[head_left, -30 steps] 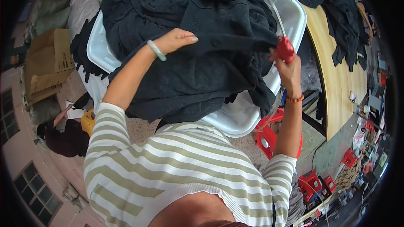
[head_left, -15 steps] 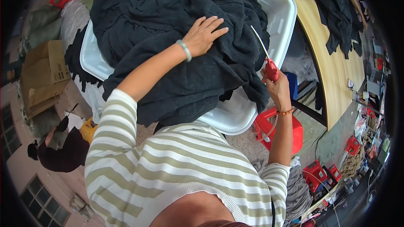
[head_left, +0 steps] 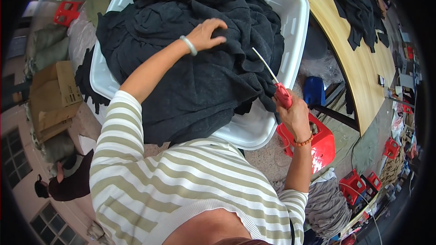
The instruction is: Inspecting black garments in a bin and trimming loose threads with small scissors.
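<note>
Evidently the white tub [head_left: 250, 131] keeps the heaped black garments [head_left: 181, 81] together, though some drape over its near edge. Above its middle, the left hand [head_left: 206, 35] is spread, contact unclear. By its near-right corner, the right hand [head_left: 295, 113] wraps 1 pair of red-handled scissors [head_left: 284, 95], seemingly angled inward for reach.

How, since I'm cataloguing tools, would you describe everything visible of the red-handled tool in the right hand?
The red-handled tool has a plastic-looking handle gripped in the right hand and a slim, straight, pale shaft that may be metal. It slants toward the picture's upper left, over black fabric. Whether its tip touches the cloth cannot be told.
</note>
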Demonstrator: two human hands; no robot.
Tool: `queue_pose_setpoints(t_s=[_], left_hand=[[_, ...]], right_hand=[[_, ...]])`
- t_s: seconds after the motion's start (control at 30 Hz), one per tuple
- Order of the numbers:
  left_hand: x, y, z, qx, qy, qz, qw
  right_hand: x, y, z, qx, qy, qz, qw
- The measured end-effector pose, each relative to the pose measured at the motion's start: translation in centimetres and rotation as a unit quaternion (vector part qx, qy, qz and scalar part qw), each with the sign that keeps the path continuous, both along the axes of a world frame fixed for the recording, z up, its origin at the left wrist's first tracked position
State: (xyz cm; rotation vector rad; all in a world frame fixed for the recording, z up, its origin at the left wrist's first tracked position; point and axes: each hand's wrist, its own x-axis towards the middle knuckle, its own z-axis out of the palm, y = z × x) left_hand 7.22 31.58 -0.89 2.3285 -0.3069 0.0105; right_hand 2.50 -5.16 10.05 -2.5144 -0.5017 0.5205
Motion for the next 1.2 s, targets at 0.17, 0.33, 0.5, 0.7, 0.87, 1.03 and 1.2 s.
queue_pose_setpoints(t_s=[0.17, 0.33, 0.5, 0.7, 0.87, 1.03, 1.2], left_hand=[[-2.2, -1.6, -2.4, 0.252, -0.19, -0.044, 0.948], [0.8, -1.8, -3.1, -0.19, 0.102, 0.047, 0.975], [1.5, -0.6, -2.0, -0.136, 0.119, 0.017, 0.983], [-2.6, 0.2, -3.4, 0.193, -0.064, -0.099, 0.974], [-1.5, -1.0, -4.8, 0.173, -0.155, -0.026, 0.972], [0.8, 0.9, -2.0, -0.141, 0.122, 0.041, 0.982], [-0.6, 0.2, 1.1, -0.565, 0.353, 0.194, 0.72]], right_hand=[[-1.0, 0.3, -1.5, -0.054, -0.057, 0.023, 0.997], [-2.4, 2.2, -1.4, -0.073, -0.042, 0.066, 0.994], [-1.3, 3.4, 0.3, -0.068, -0.025, 0.059, 0.996], [-1.6, 2.7, -1.3, -0.085, -0.064, 0.061, 0.992], [-2.5, 3.2, -1.5, -0.065, -0.072, 0.07, 0.993], [-2.2, 4.0, -0.4, -0.055, -0.085, 0.062, 0.993], [-1.7, 5.2, 0.8, -0.075, -0.044, 0.1, 0.991]])
